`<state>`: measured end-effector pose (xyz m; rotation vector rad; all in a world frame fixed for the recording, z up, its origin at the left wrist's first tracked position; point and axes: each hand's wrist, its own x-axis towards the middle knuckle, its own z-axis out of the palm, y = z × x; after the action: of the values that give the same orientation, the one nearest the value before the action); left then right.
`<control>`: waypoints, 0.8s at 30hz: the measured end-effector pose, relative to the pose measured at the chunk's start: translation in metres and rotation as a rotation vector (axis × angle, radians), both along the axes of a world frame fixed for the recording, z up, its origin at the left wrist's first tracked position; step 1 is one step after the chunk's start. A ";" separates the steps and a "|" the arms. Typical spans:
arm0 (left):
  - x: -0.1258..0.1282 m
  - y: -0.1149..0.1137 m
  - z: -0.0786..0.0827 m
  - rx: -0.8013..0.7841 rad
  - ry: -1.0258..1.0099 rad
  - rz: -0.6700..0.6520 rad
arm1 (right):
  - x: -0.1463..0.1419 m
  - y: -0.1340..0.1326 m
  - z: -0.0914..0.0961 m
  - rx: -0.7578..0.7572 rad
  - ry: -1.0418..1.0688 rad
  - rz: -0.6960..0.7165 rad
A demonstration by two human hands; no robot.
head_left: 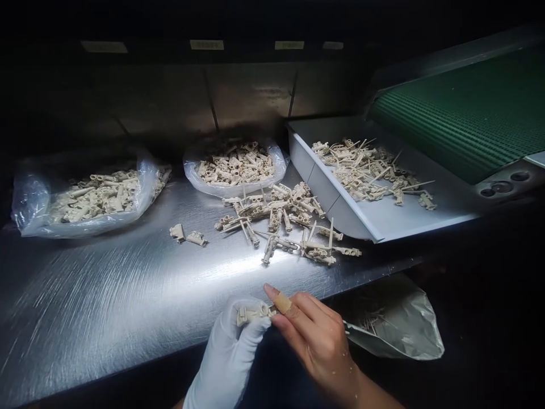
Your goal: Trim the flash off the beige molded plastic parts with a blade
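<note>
My left hand (pixel 232 346), in a white glove, is closed around a small beige moulded plastic part (pixel 251 314) with a round tube-like end. My bare right hand (pixel 317 335) is closed right beside it, thumb and fingertips at the part's right end. Tan tape wraps its index finger, which points up and forward. A thin, light-edged end of something shows behind this hand, by the bag below; most of what the fingers hold is hidden. Beyond both hands, a loose pile of similar beige parts (pixel 279 213), several with thin sprue sticks, lies on the metal table (pixel 128 289).
Two clear plastic bags, one at left (pixel 34 207) and one in the middle (pixel 191 176), hold beige parts. Two single parts (pixel 187 234) lie between. A grey tray (pixel 361 224) with sprued parts stands below a green conveyor belt (pixel 460 113). Under the table edge hangs a bag (pixel 419 335) of thin sticks.
</note>
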<state>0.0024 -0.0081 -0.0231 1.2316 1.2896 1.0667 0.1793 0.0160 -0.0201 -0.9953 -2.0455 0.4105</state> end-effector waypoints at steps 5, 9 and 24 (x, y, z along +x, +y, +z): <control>0.001 -0.001 -0.007 -0.017 -0.031 0.004 | 0.001 -0.002 0.000 0.058 -0.037 0.007; 0.003 -0.004 -0.010 0.027 -0.022 0.020 | 0.002 0.000 -0.001 0.020 0.009 0.038; 0.003 -0.003 0.000 -0.006 -0.050 -0.048 | 0.005 0.000 0.002 0.005 0.047 0.082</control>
<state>0.0052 -0.0115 -0.0228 1.2188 1.2186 1.0520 0.1844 0.0160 -0.0180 -0.8926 -2.0489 0.4676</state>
